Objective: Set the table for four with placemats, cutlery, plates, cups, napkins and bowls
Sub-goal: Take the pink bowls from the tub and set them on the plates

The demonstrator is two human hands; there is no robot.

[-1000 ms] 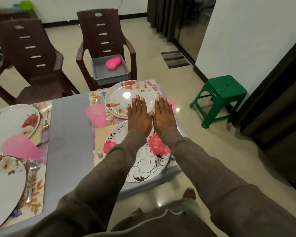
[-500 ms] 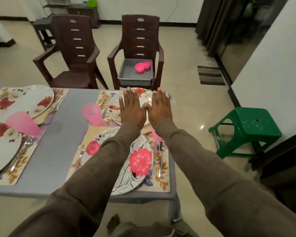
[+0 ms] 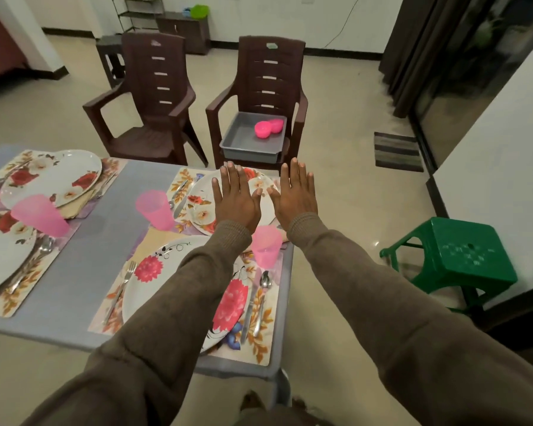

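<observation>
My left hand (image 3: 236, 198) and my right hand (image 3: 294, 195) are stretched out flat, palms down, fingers apart, holding nothing, above the far right floral plate (image 3: 199, 210). The grey table (image 3: 102, 241) carries floral placemats (image 3: 259, 342), plates, pink cups and cutlery. A pink cup (image 3: 266, 245) stands by my right wrist, another pink cup (image 3: 155, 209) left of the far plate. The near plate (image 3: 154, 272) with red flowers lies under my left arm, with a fork (image 3: 120, 290) on its left and a spoon (image 3: 263, 290) on its right. Pink bowls (image 3: 268, 128) sit in a grey tray (image 3: 243, 142) on a chair.
Two brown chairs (image 3: 154, 96) stand beyond the table; the right chair (image 3: 270, 75) holds the tray. A green stool (image 3: 462, 256) is on the floor at right. Two more place settings with plates (image 3: 53, 176) and a tipped pink cup (image 3: 39, 215) lie at left.
The view has swung left and up. My hands have moved apart and lifted forward, uncovering the pink cup by my right wrist.
</observation>
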